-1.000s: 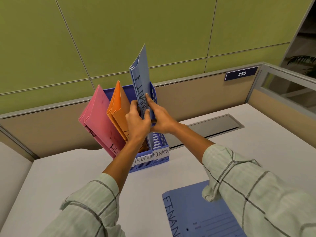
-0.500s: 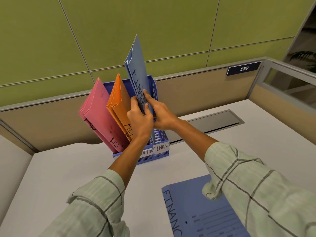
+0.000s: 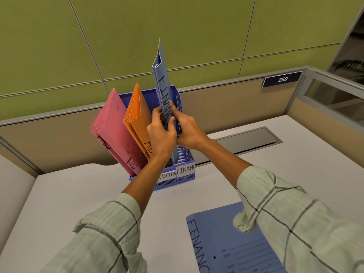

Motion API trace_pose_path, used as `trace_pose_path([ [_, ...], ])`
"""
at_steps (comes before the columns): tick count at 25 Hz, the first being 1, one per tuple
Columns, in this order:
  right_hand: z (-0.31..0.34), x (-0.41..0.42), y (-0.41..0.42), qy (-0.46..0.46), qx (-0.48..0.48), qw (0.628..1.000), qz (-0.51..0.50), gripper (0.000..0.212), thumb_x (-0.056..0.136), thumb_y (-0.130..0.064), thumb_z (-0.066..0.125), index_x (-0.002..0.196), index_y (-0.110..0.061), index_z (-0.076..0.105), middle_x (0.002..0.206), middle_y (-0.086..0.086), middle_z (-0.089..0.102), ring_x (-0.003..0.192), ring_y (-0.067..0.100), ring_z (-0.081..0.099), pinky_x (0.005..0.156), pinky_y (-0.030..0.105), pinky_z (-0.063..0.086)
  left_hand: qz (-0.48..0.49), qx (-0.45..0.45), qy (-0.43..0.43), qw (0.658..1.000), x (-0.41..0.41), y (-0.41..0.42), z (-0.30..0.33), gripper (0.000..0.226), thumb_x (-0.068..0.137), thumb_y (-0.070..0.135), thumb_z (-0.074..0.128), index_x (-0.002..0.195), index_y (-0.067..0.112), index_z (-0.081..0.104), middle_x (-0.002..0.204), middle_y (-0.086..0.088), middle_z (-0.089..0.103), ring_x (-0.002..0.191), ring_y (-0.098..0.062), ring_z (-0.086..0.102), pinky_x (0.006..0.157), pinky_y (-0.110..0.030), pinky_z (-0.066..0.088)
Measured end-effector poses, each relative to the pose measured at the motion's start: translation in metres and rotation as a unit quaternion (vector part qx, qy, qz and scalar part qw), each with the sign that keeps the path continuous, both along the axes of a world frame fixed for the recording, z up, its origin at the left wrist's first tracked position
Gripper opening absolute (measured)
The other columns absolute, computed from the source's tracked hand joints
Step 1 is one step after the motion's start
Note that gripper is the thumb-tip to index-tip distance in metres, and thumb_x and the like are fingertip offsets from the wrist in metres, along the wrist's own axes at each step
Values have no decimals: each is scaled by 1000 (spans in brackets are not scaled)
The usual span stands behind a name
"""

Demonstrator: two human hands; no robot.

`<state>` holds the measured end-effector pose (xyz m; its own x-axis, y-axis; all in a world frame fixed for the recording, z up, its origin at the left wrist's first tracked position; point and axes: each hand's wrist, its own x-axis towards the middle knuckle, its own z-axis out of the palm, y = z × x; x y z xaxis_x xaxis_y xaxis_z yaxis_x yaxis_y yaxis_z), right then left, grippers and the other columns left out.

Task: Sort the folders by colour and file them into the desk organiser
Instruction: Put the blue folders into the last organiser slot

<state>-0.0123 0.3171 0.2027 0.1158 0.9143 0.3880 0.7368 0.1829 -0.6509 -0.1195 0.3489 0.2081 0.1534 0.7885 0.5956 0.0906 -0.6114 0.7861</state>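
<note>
Pink folders (image 3: 116, 131) and orange folders (image 3: 138, 117) are filed; both hands (image 3: 160, 134) (image 3: 189, 133) pinch an upright blue folder (image 3: 163, 85) entering the organiser (image 3: 185, 174); another blue folder (image 3: 232, 245) waits on the tabletop (image 3: 78, 194).

I see my left hand (image 3: 160, 134) and right hand (image 3: 187, 133) pinching an upright blue folder (image 3: 162, 85) over the organiser's (image 3: 185, 154) right slot, near the counter's (image 3: 78, 194) far edge. Pink folders (image 3: 116, 133) and orange folders (image 3: 137, 117) lean left inside. Another blue folder (image 3: 222, 243) lies flat at the near edge.
</note>
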Motion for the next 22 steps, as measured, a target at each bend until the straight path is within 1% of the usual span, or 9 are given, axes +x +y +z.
trace_pose_path([
  [2,-2,1,0,-5,19,1000,-25,112,71,-6,83,156,-8,11,142,15,51,127,26,53,101,42,51,-12,0,1,1000,2,2,-1,35,91,7,64,124,3,53,104,7,64,91,0,64,81,-8,52],
  [5,-9,2,-1,-3,28,998,-50,108,74,-9,82,157,-10,12,139,15,54,125,27,55,102,43,49,-23,-22,-4,999,8,2,-4,37,91,10,64,125,4,51,107,6,64,92,6,62,82,-7,50],
  [10,-32,0,0,25,-1,996,-81,104,79,-9,79,157,-18,11,141,12,51,127,23,53,103,42,50,-38,-64,28,997,12,1,-20,41,93,11,61,131,5,46,110,5,61,98,-5,60,79,-1,46],
  [12,-43,-4,0,25,-22,995,-89,103,81,-10,78,157,-20,11,145,11,47,129,24,51,103,43,50,-38,-94,50,994,10,1,-29,42,94,10,58,133,3,44,111,1,61,98,-8,59,74,2,44],
  [14,-53,-9,1,24,-50,994,-98,102,82,-12,77,157,-22,10,147,11,45,131,25,50,103,44,50,-32,-128,69,989,8,1,-38,41,96,9,57,134,2,43,118,-6,63,101,-11,58,70,5,42],
  [16,-61,-13,1,19,-73,992,-105,100,83,-13,77,157,-21,11,148,12,43,132,26,48,103,44,50,-13,-166,71,983,7,-1,-43,42,95,11,59,133,3,42,124,-11,62,107,-17,62,74,0,44],
  [18,-62,-15,-1,23,-95,990,-101,100,82,-14,78,157,-19,12,148,12,42,134,26,45,104,44,48,23,-193,68,979,4,-7,-44,45,92,16,64,131,4,43,124,-13,62,111,-23,63,81,-12,46],
  [19,-61,-16,-4,20,-104,990,-96,100,82,-14,78,157,-17,13,149,13,41,136,27,44,105,44,48,36,-199,69,977,2,-11,-45,47,91,19,66,130,4,43,123,-13,62,110,-24,63,82,-17,47],
  [22,-54,-18,-20,-6,-124,988,-88,101,82,-21,79,157,-12,12,153,13,37,139,27,40,109,44,44,49,-210,81,973,-3,-26,-46,49,89,24,68,125,3,43,120,-14,62,107,-27,63,80,-22,47],
])
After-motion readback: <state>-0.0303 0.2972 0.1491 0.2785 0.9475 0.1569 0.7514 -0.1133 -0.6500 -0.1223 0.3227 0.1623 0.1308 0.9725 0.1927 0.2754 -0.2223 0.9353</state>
